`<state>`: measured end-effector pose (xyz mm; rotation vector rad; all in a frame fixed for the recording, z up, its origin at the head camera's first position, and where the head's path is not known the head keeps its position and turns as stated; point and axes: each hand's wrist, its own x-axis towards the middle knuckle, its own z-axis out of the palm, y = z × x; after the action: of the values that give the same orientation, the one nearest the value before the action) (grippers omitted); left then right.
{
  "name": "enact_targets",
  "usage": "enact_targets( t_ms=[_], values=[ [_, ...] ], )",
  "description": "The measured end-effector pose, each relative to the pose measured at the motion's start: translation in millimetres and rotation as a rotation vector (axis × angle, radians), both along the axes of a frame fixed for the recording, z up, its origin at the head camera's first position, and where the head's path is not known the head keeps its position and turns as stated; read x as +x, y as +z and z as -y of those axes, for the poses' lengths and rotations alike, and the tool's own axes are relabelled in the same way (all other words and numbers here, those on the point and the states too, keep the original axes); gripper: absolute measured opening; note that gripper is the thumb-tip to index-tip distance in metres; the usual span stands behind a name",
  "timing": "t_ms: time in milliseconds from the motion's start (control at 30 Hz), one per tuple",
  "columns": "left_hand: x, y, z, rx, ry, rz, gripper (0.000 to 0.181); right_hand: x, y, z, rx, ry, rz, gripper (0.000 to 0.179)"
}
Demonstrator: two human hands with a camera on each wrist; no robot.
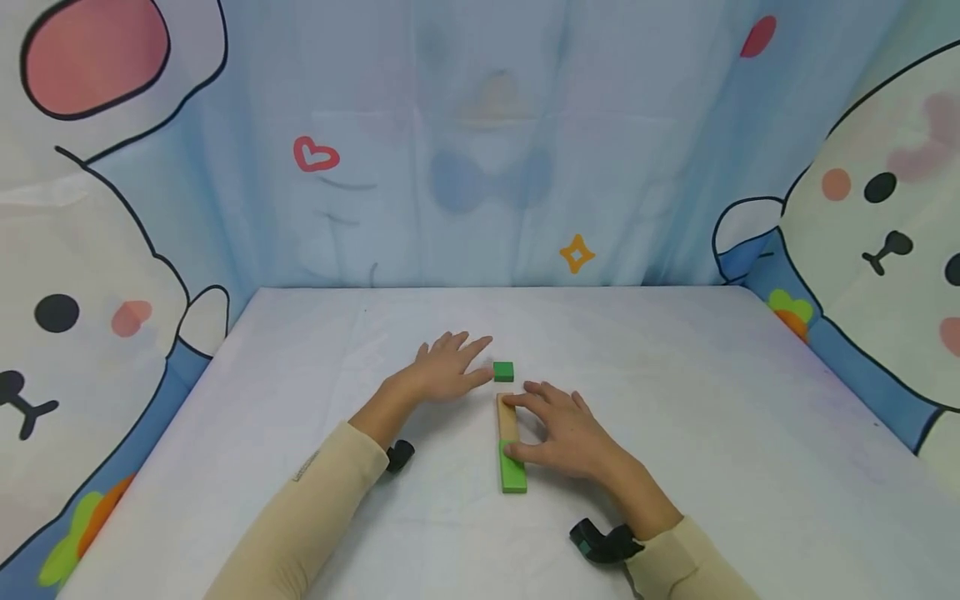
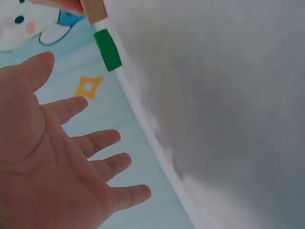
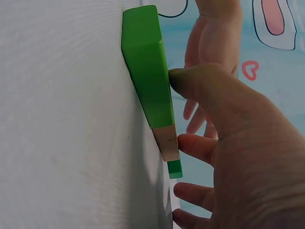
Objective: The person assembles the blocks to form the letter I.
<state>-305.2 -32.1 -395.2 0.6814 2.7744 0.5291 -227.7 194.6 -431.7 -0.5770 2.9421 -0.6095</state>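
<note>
A bright green block [image 1: 513,477] and a natural wood block [image 1: 507,421] lie end to end in a row on the white table. Beyond the wood block's far end, across a small gap, sits a darker green block [image 1: 503,372]. My right hand [image 1: 568,429] is over the row from the right. Its thumb [image 3: 188,82] touches the bright green block and its index finger [image 3: 196,148] the wood block, while the other fingers are spread beside them. My left hand [image 1: 447,368] is held with fingers spread, its thumb close to the darker green block's left side.
The table [image 1: 750,467] is covered with a white cloth. A blue curtain [image 1: 480,208] with cartoon bears hangs behind its far edge. Black wrist cameras [image 1: 603,542] are strapped below both hands.
</note>
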Motion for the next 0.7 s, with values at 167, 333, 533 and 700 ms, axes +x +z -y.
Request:
enact_targets(
  t_ms=[167,333,533,700],
  values=[
    [13.2,0.3,2.6,-0.054,-0.016,-0.033,0.07,-5.3,-2.6,1.9,0.013,0.019,-0.038,0.075],
    [19.2,-2.7,6.6,-0.097,0.003,-0.082,0.072,-8.7,-8.3,0.5,0.005,0.029,-0.081,0.081],
    [25.1,-4.5,11.7,-0.148,0.026,-0.12,0.073,-12.0,-6.6,-6.6,-0.024,0.031,-0.133,0.079],
    [28.3,-3.3,15.8,-0.152,0.028,-0.14,0.075,-15.1,-3.9,-13.9,-0.053,-0.002,-0.138,0.077]
  ],
)
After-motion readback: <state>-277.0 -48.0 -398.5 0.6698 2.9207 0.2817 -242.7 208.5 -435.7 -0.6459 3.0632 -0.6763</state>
